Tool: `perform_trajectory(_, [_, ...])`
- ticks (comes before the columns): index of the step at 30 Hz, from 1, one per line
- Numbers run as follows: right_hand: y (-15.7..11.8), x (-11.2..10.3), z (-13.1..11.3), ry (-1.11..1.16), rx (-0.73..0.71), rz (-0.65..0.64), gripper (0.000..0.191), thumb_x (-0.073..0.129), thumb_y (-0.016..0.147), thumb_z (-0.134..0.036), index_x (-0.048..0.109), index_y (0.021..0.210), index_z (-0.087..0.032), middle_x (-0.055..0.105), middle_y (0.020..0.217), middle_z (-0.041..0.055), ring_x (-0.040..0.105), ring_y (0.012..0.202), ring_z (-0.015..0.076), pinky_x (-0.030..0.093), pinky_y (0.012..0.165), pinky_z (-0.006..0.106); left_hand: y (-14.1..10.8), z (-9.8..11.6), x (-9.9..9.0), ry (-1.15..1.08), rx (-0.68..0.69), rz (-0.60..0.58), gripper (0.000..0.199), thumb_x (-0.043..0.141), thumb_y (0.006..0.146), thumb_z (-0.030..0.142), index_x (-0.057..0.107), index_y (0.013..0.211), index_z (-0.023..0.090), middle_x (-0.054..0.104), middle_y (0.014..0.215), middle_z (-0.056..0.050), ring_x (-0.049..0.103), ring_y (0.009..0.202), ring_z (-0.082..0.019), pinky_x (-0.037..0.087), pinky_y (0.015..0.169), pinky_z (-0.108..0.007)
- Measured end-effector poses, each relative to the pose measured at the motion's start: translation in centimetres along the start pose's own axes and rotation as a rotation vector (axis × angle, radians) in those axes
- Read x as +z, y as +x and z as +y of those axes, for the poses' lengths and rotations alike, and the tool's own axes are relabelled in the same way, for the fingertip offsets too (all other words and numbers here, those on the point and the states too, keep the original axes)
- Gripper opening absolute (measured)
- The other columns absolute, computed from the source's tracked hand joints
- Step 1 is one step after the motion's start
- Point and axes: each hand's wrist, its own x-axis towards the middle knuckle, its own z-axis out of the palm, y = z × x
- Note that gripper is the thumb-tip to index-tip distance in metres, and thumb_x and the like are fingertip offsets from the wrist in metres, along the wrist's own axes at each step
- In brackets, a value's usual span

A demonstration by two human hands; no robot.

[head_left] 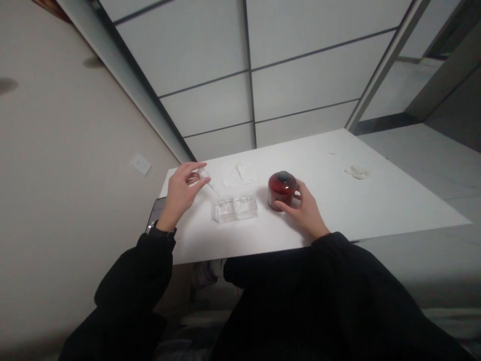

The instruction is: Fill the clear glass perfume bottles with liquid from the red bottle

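Observation:
Between the thumb and fingers of my left hand [184, 188] is a small white-ended stick [204, 173], its thin pale stem slanting down to the right; it looks like a dropper, though blur hides its exact kind. Just below its tip, two clear square glass bottles [236, 209] stand side by side on the white table [218, 245]. My right hand [304, 210] is wrapped round the right side of a dark red glass jar [281, 193], which stands upright with a rounded top and a black knob.
Behind the bottles lies a white tissue [229, 176] with a small pale pointed piece on it. A crumpled scrap [356, 172] rests on the right of the table. At the left edge, a dark flat device [156, 210] is partly hidden by my left arm. White panelled doors [210, 115] rise behind.

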Motion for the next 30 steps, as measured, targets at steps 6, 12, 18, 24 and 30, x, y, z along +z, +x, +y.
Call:
perform_trajectory(6, [0.0, 0.1, -0.3, -0.006, 0.013, 0.007, 0.077, 0.087, 0.075, -0.046, 0.056, 0.143, -0.027, 0.064, 0.141, 0.0158, 0.065, 0.127, 0.0407, 0.055, 0.107, 0.067, -2.7, 2.0, 0.5, 0.141, 0.23, -0.041, 0.024, 0.069, 0.097, 0.031, 0.07, 0.12, 0.024, 0.067, 0.12, -0.007, 0.066, 0.111, -0.02, 0.062, 0.097, -0.039])
perform_trajectory(12, [0.1, 0.0, -0.4, 0.0, 0.017, -0.011, 0.077, 0.087, 0.075, -0.045, 0.056, 0.143, -0.027, 0.064, 0.142, 0.016, 0.064, 0.129, 0.0406, 0.055, 0.107, 0.066, -5.1, 0.5, 2.9, 0.266, 0.249, -0.147, 0.02, 0.067, 0.1, 0.039, 0.071, 0.11, 0.023, 0.073, 0.115, -0.008, 0.07, 0.108, -0.022, 0.06, 0.093, -0.038])
perform_trajectory(18, [-0.3, -0.7, -0.6, -0.01, 0.052, -0.05, 0.085, 0.089, 0.072, -0.055, 0.054, 0.144, -0.025, 0.061, 0.146, 0.0167, 0.062, 0.132, 0.0386, 0.049, 0.113, 0.065, -5.2, -0.1, 3.0, 0.302, 0.191, -0.066, 0.045, 0.059, 0.101, 0.056, 0.069, 0.132, 0.025, 0.074, 0.132, -0.009, 0.07, 0.112, -0.027, 0.056, 0.103, -0.046])
perform_trajectory(24, [2.1, -4.2, -0.1, 0.129, 0.095, 0.131, 0.047, 0.05, 0.101, -0.065, 0.061, 0.13, -0.031, 0.068, 0.138, 0.0108, 0.065, 0.132, 0.0297, 0.05, 0.113, 0.059, 3.7, -1.1, 2.1, 0.227, 0.11, -0.286, 0.04, 0.051, 0.102, 0.046, 0.069, 0.13, 0.023, 0.069, 0.137, -0.009, 0.07, 0.103, -0.022, 0.057, 0.095, -0.039])
perform_trajectory(30, [12.1, -2.5, 2.0, -0.134, 0.002, -0.163, 0.034, 0.071, 0.089, -0.047, 0.072, 0.114, -0.023, 0.078, 0.119, 0.011, 0.074, 0.109, 0.0287, 0.059, 0.1, 0.054, 13.5, -5.2, 9.4, 0.418, 0.325, -0.675, 0.047, 0.05, 0.098, 0.022, 0.061, 0.144, 0.021, 0.065, 0.143, -0.012, 0.066, 0.12, -0.023, 0.049, 0.104, -0.037])
